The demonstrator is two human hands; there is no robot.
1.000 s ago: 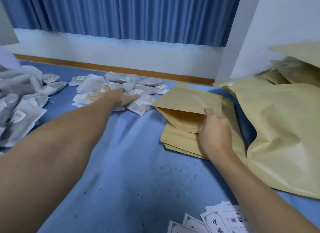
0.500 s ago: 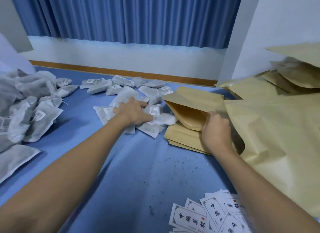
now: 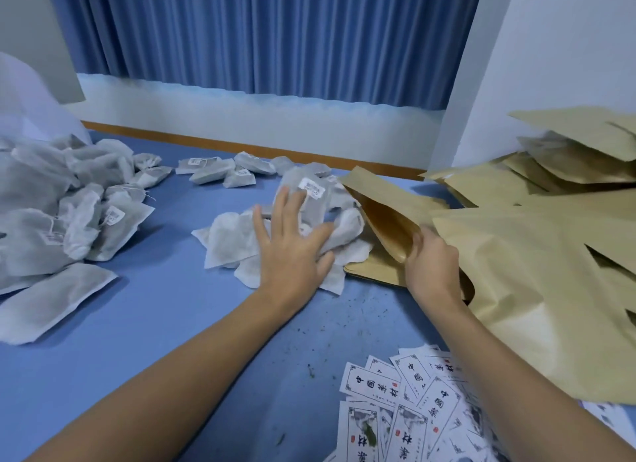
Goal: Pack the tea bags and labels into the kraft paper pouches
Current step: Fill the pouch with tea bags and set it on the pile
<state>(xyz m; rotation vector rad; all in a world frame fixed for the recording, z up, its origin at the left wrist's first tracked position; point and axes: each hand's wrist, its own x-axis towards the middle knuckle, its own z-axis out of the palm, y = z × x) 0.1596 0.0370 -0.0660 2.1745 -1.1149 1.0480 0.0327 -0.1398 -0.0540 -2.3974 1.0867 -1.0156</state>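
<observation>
Left hand (image 3: 292,244) lies flat, fingers spread, on a clump of tea bags (image 3: 227,241) just beside the mouth of the kraft pouch (image 3: 385,217). Right hand (image 3: 432,262) pinches the pouch's lower lip, holding it agape. Best to keep the mouth wide and low to the bench (image 3: 155,324) and sweep the clump in whole; labels (image 3: 371,382) lie near, for after.

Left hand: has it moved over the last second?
Yes. The left hand has dragged a clump of tea bags rightward and toward the person, from well left of the pouch stack to the mouth of the open pouch.
</observation>
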